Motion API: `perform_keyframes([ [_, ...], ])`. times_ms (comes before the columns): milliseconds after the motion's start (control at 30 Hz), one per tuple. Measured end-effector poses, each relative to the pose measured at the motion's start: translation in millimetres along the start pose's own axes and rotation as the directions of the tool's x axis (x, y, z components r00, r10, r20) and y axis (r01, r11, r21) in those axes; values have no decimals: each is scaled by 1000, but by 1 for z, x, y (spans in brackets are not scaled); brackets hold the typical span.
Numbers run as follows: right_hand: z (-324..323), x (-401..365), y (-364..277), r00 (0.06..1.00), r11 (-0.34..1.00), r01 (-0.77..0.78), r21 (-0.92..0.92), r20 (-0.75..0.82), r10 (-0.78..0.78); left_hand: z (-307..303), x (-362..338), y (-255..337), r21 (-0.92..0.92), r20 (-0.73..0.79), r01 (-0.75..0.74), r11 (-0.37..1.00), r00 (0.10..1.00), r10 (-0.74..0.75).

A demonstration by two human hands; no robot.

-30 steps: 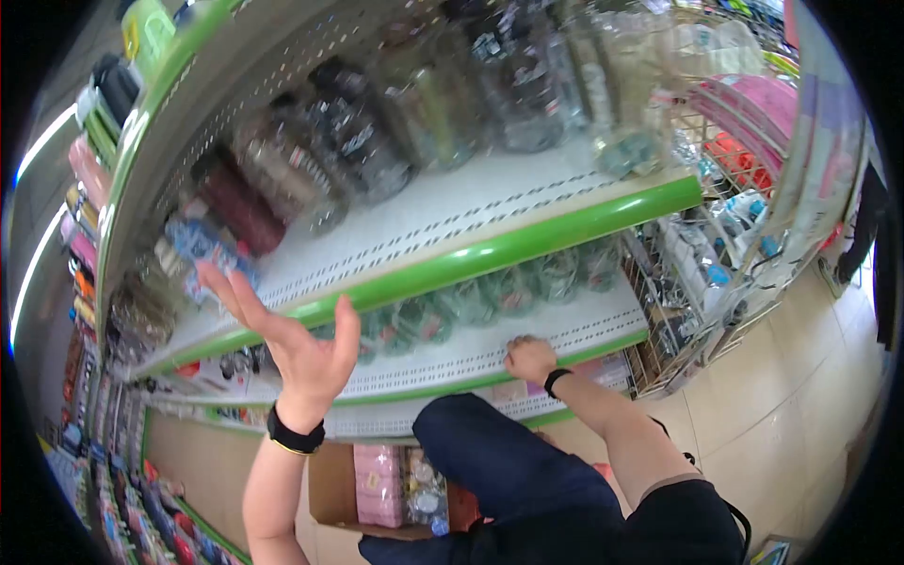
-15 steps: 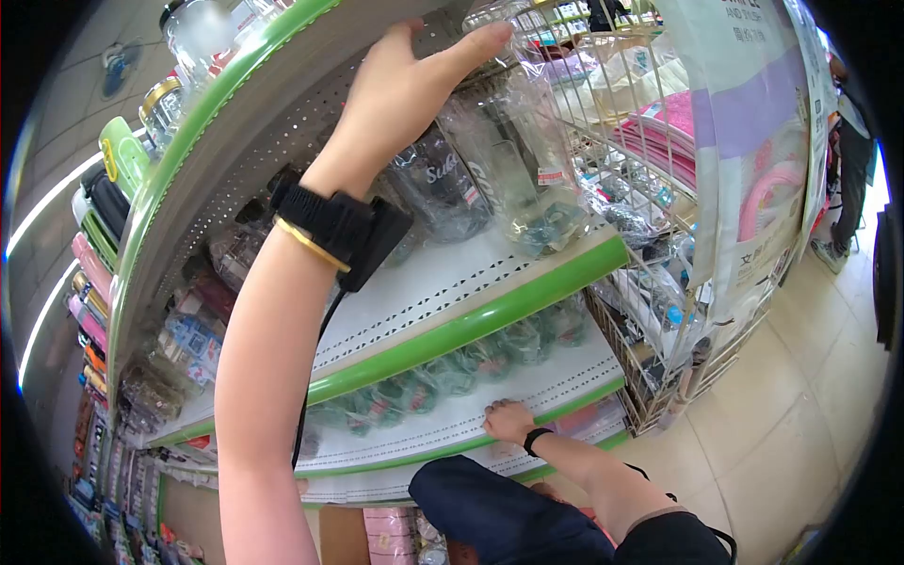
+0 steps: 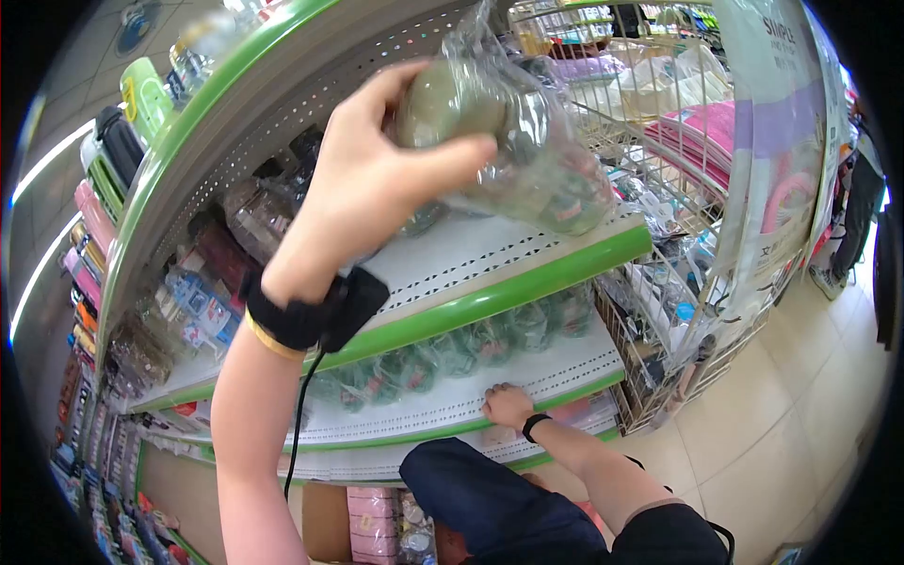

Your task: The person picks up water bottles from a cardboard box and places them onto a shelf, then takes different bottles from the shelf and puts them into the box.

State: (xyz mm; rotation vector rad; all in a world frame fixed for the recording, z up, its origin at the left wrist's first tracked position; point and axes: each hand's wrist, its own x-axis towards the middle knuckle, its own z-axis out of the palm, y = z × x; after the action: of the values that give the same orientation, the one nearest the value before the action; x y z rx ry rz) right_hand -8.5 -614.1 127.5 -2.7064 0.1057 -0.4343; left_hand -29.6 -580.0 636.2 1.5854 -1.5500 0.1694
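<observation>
My left grip (image 3: 377, 179) is raised in front of the upper shelf (image 3: 527, 273) and is closed around a plastic-wrapped clear bottle (image 3: 537, 141). The thumb lies across its near side and the fingers curl over the top, pressing into the crinkled wrap. The bottle is tilted well over, almost on its side, with its far end slanting down toward the right end of the green-edged shelf board. It hangs close above the board, but I cannot tell whether it touches. Behind it along the same shelf stand more wrapped bottles (image 3: 254, 217), blurred and packed together. A black wristband (image 3: 311, 311) with a thin cable hanging from it sits on my left wrist, with a gold bangle (image 3: 268, 344) just below it. My right grip (image 3: 507, 405) is far lower. It rests knuckles up on the white perforated lower shelf (image 3: 574, 363), near its front edge, with the fingers loosely bent and pinching nothing. A row of greenish wrapped items (image 3: 452, 363) lies farther back on that shelf. A wire rack (image 3: 659, 311) stands against the shelves' right end, and a cardboard box (image 3: 325, 513) sits on the floor beside my knee.
</observation>
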Motion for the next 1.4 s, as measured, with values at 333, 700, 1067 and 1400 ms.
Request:
perform_keyframes([
  [333, 2, -3, -2, 999, 1000, -30, -11, -35, 29, -99, -271, 13, 64, -567, 163, 985, 818, -98],
  [700, 9, 8, 0, 999, 992, 33, -122, 21, -30, -153, -478, -16, 536, -350, 666, 518, 734, -582],
  [1067, 3, 11, -3, 999, 987, 30, -158, -32, -36, -120, -676, -204, 560, -243, 810, 173, 361, -900],
  [1400, 3, 13, 0, 1000, 987, 20, -158, 7, -19, -11, -747, -304, 442, -455, 887, -135, 92, -886],
])
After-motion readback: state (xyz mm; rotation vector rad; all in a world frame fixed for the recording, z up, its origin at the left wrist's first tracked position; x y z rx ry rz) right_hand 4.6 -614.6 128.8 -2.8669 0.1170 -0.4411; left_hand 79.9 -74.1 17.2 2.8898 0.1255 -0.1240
